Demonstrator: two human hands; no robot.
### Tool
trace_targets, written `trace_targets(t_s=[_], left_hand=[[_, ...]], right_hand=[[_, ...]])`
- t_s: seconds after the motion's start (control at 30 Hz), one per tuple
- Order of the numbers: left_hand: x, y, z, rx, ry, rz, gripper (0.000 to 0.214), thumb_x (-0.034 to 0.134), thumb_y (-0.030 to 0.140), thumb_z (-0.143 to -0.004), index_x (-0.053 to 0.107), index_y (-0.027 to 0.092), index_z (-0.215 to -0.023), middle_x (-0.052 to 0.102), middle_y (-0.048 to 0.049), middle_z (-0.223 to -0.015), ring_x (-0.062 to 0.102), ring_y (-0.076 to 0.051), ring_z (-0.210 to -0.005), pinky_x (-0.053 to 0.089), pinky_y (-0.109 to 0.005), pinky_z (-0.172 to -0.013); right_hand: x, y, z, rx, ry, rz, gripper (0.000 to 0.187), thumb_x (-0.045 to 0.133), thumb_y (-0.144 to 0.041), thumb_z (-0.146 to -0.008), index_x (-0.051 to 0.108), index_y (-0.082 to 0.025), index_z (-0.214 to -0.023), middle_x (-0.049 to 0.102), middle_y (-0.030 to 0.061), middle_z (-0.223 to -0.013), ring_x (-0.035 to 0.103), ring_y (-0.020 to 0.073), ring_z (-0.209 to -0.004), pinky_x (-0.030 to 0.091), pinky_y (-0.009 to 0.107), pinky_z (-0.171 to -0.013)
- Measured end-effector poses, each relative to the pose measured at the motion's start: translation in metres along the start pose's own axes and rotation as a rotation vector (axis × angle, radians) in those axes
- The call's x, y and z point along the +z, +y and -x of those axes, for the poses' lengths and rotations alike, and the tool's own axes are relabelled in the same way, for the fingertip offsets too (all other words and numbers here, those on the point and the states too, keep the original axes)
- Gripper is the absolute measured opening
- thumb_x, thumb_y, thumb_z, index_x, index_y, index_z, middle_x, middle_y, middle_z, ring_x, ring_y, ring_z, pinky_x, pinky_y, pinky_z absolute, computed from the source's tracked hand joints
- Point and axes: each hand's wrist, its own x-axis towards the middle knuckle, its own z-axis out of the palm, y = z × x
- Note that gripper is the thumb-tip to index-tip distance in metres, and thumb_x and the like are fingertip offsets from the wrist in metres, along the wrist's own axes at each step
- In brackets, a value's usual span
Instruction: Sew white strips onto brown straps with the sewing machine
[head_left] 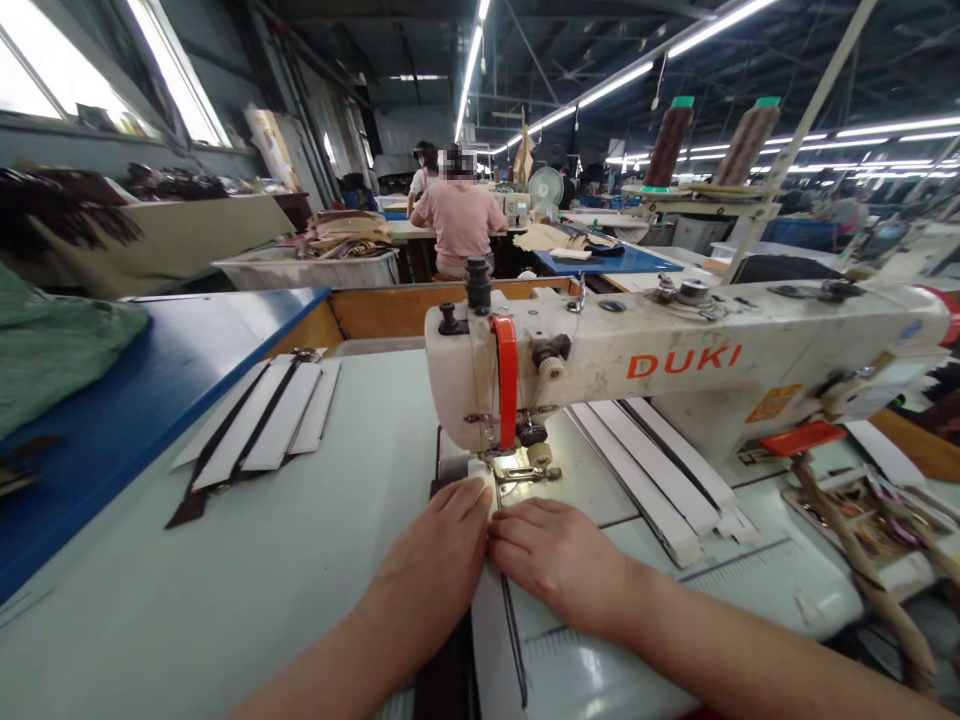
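A white DUKI sewing machine (675, 370) stands in front of me, its presser foot (517, 470) just beyond my fingers. My left hand (439, 565) and my right hand (559, 555) lie side by side, fingertips meeting, pressing a narrow white strip with a dark edge (499, 640) flat on the machine bed. The fingers of both hands are curled down onto the strip, which runs from the foot toward me.
A stack of white and dark strips (259, 420) lies to the left, more strips (667, 480) to the right under the machine arm. A blue table (150, 390) with green cloth (52, 350) is at left. A person in pink (459, 225) sits ahead. Thread cones (742, 140) stand behind.
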Motion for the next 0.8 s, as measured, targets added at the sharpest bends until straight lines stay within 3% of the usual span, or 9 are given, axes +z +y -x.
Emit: trace_targets(t_s=[0.17,0.57,0.67,0.8], left_hand=[[-0.005,0.0,-0.007,0.043,0.09,-0.051,0.031,0.038,0.001,-0.087,0.066,0.011,-0.095,0.068,-0.0091,-0.096,0.061,-0.022,-0.095,0.047,-0.034,-0.093],[-0.003,-0.002,-0.006,0.031,0.106,-0.011,0.031,0.036,0.004,-0.089,0.065,0.008,-0.099,0.068,-0.0124,-0.099,0.062,-0.023,-0.093,0.051,-0.036,-0.089],[-0.002,-0.003,-0.004,0.03,0.103,-0.003,0.034,0.033,0.006,-0.091,0.065,0.008,-0.104,0.069,-0.0129,-0.103,0.063,-0.023,-0.098,0.051,-0.036,-0.092],[0.003,-0.002,0.007,0.036,0.095,0.005,0.039,0.029,0.009,-0.094,0.06,0.005,-0.117,0.066,-0.0162,-0.119,0.059,-0.023,-0.115,0.049,-0.039,-0.099]], right_hand=[[0.001,0.004,-0.001,-0.003,0.011,-0.019,0.012,0.054,-0.018,-0.093,0.061,-0.013,-0.085,0.067,0.0072,-0.095,0.06,0.0201,-0.093,0.05,0.032,-0.087],[-0.001,0.003,-0.002,0.013,0.02,-0.023,0.014,0.057,-0.019,-0.091,0.06,-0.014,-0.079,0.065,0.0044,-0.084,0.06,0.0196,-0.083,0.052,0.032,-0.081],[0.0,0.003,-0.003,0.026,0.005,-0.017,0.011,0.059,-0.019,-0.09,0.061,-0.014,-0.081,0.067,0.0051,-0.086,0.061,0.0203,-0.086,0.052,0.033,-0.083],[-0.003,-0.001,0.002,0.056,-0.014,-0.007,0.009,0.057,-0.016,-0.091,0.064,-0.011,-0.095,0.068,0.0091,-0.106,0.062,0.0207,-0.099,0.05,0.033,-0.091]])
